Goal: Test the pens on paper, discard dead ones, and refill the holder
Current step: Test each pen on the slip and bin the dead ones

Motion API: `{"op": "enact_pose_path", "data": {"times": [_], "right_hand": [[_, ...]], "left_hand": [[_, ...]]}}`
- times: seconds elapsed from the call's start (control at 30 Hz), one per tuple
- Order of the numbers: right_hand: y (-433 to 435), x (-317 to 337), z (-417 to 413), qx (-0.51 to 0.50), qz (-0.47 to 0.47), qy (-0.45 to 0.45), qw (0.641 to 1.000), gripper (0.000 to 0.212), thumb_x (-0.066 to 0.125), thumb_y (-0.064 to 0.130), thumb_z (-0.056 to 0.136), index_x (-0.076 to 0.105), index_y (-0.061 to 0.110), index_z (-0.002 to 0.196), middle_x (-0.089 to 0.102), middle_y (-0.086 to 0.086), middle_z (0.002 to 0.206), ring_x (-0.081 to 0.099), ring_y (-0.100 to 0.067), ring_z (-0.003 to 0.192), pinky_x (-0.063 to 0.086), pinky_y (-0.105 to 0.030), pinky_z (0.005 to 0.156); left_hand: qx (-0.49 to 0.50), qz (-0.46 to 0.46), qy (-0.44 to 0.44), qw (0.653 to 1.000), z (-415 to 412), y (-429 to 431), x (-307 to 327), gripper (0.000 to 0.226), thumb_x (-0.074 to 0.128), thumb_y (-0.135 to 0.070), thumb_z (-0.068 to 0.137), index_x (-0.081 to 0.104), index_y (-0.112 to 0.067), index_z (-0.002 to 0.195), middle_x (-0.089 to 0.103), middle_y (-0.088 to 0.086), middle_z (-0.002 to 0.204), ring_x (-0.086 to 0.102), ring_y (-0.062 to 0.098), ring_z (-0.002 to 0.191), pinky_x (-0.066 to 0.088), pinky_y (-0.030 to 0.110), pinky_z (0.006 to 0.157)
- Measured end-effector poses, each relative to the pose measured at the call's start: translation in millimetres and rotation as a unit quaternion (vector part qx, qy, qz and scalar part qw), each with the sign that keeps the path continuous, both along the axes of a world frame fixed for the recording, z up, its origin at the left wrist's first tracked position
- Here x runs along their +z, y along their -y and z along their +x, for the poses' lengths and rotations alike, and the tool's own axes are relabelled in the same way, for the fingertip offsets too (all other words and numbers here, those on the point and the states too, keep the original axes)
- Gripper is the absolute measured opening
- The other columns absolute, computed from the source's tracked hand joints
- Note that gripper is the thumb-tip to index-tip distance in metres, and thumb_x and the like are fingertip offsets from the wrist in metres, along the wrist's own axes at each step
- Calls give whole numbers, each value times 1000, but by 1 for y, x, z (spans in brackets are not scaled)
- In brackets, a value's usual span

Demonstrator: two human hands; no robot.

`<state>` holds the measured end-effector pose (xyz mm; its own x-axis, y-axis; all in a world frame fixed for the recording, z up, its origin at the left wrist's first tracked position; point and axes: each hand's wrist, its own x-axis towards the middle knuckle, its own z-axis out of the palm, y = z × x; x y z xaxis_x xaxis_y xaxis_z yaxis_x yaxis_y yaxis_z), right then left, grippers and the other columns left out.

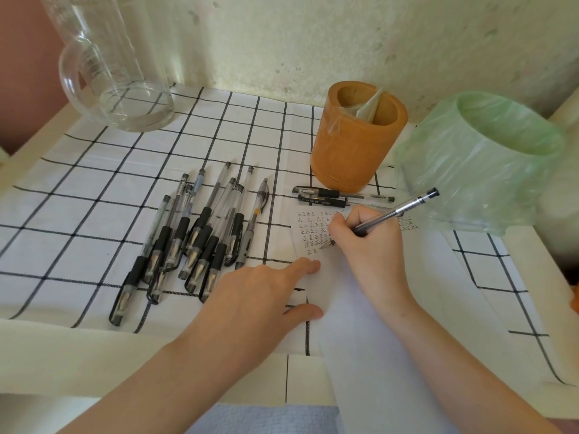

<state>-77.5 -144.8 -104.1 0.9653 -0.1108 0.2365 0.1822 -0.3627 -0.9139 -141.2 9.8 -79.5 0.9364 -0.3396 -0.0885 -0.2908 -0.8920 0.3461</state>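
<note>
head view: the right grip (366, 242) is curled round a black-capped pen (398, 211), thumb and fingers pinching the barrel low down, with the tip on the sheet of paper (360, 308) and the capped end tilted up to the right. the tip touches down just beside rows of small handwritten marks (313, 228) that fill the top of the sheet. the left grip (260, 292) lies flat with its fingers straight and spread. it holds nothing, and its fingertips press the left edge of the paper.

left of the paper a heap of pens (194, 239) lies loose on the checked cloth (219, 126), mostly pointing toward the person, and several overlap. two more pens (338, 197) lie side by side above the sheet, just in front of the orange holder (354, 145). the holder stands upright with only a clear plastic piece showing inside. to its right is a bin lined with a pale green bag (482, 158), near the raised end of the held pen. a glass jug (106, 67) stands at the far left corner. the cloth covers a pale surface (47, 349).
</note>
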Motion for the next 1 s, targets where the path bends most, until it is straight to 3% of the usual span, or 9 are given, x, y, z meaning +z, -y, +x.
{"op": "enact_pose_path", "data": {"times": [0.27,0.4,0.7,1.0], "right_hand": [[1,1,0,18,0,5,1000,40,62,1,82,38,11,52,34,5,45,34,-3,42,32,-10,50],[1,2,0,19,-4,3,1000,38,62,0,80,38,8,52,33,-1,47,32,-6,46,34,-17,51],[1,2,0,14,12,-2,1000,38,61,-1,81,38,9,52,32,4,46,36,-2,41,32,-11,49],[0,1,-1,11,0,8,1000,41,61,-2,81,36,11,51,31,9,43,37,-2,40,31,-10,49]], "left_hand": [[1,-1,-9,1000,1,0,0,52,42,-60,86,24,-47,133,36,-9,59,43,10,66,43,25,68],[1,0,-9,1000,0,0,1,52,42,-60,86,24,-47,133,36,-10,58,42,10,64,42,24,66],[2,-8,-3,1000,0,0,-1,53,43,-60,85,25,-48,133,35,-11,58,42,8,64,38,23,62],[0,-8,-9,1000,0,0,1,53,42,-60,86,23,-48,134,40,-10,65,58,12,81,44,26,70]]}}
